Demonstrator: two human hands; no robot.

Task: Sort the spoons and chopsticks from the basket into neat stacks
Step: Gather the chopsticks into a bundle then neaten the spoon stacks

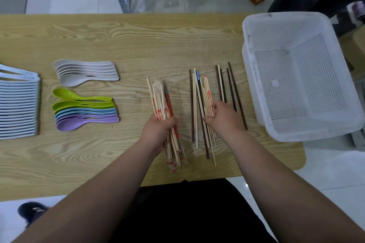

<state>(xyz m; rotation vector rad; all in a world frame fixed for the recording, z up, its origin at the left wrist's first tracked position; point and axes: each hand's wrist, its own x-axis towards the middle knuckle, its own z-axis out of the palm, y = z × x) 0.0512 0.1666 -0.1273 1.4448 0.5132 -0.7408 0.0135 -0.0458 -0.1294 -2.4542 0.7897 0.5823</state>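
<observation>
Now the left hand (160, 131) is closed in a fist round a bundle (163, 102) of pale chopsticks, some in clear wrappers with red print and one dark red. The bundle stands out beyond the knuckles, away from the person, and its other ends run back past the wrist over the table (118, 35). The right hand (225, 118) lies just to the right of the left, apart from it, palm down on a loose pile (194, 104) of chopsticks. Its thumb and fingers are curled in and pinch a few pale sticks (207, 94) from that pile; how many, I cannot tell. The pile lies flat on the table, mostly lengthwise, with pale, brown and one blue-tipped stick mixed, and reaches both ahead of the hand and back beside the wrist. Dark sticks (233, 89) lie under and just right of the right hand, a few of them spread apart. Further right of that hand stands the white basket (254, 85), near the dark sticks but not touching them. Well left of the left hand, grey spoons (85, 73) lie nested in one stack ahead, and coloured spoons (85, 110) in green, blue and purple lie nested nearer, level with the hand. Beyond them, at the far left, white spoons (18, 108) sit in a long row.
</observation>
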